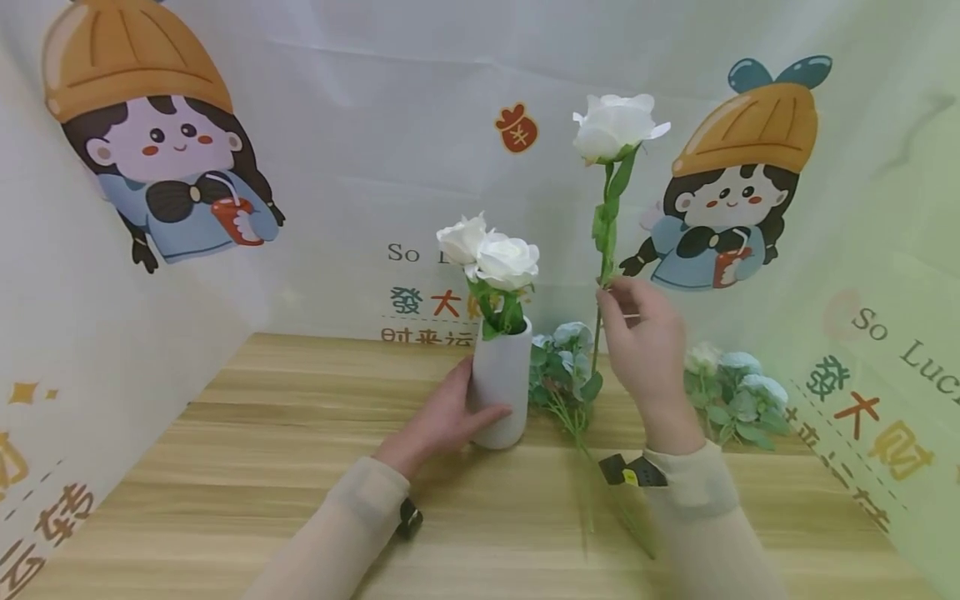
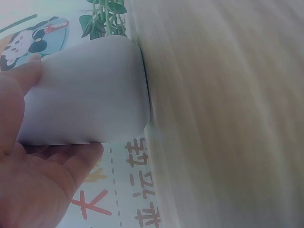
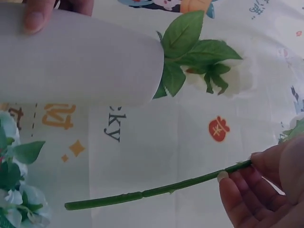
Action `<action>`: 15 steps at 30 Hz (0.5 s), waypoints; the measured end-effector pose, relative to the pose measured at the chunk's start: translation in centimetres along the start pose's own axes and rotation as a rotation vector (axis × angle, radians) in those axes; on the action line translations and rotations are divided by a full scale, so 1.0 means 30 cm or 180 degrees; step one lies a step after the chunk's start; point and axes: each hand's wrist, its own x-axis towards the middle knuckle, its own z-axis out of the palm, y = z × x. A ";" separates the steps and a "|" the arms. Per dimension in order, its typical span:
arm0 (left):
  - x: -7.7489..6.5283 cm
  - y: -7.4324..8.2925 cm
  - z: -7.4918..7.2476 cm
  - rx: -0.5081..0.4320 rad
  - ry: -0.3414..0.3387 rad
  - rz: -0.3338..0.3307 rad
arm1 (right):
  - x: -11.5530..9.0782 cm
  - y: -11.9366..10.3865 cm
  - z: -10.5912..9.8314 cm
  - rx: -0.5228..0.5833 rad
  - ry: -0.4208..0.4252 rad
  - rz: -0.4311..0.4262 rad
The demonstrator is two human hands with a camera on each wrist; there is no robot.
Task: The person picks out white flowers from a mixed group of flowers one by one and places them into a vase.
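A white vase [image 1: 501, 383] stands upright on the wooden table, holding white roses [image 1: 507, 260] with green leaves at its mouth. My left hand [image 1: 442, 412] grips it low down, thumb across the near side; the left wrist view shows fingers [image 2: 85, 161] along the other side. To the right of the vase, my right hand [image 1: 648, 350] holds up a single white rose [image 1: 617, 129], bloom at the top. Its thumb and fingers pinch the green stem [image 3: 185, 184], whose lower end hangs free in the right wrist view, apart from the vase.
A bunch of pale blue flowers [image 1: 573, 358] lies just right of the vase, stems pointing toward the front of the wooden table [image 1: 247, 467]. Another pale blue and white bunch [image 1: 742, 396] lies beyond my right wrist. A printed cloth [image 1: 337, 125] encloses the table's back and sides.
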 end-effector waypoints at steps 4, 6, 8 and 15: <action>0.000 -0.004 -0.002 0.0025 -0.0006 0.0042 | 0.000 -0.026 0.011 0.0230 0.0127 -0.0018; 0.000 -0.004 -0.002 0.0040 -0.0003 0.0042 | 0.000 -0.035 0.014 0.0353 0.0208 -0.0047; 0.000 -0.003 -0.003 0.0051 0.0005 0.0026 | 0.001 -0.046 0.016 0.0473 0.0300 -0.0115; -0.006 0.001 -0.007 0.0010 0.0014 0.0000 | 0.002 -0.138 0.007 0.0943 0.0531 -0.0512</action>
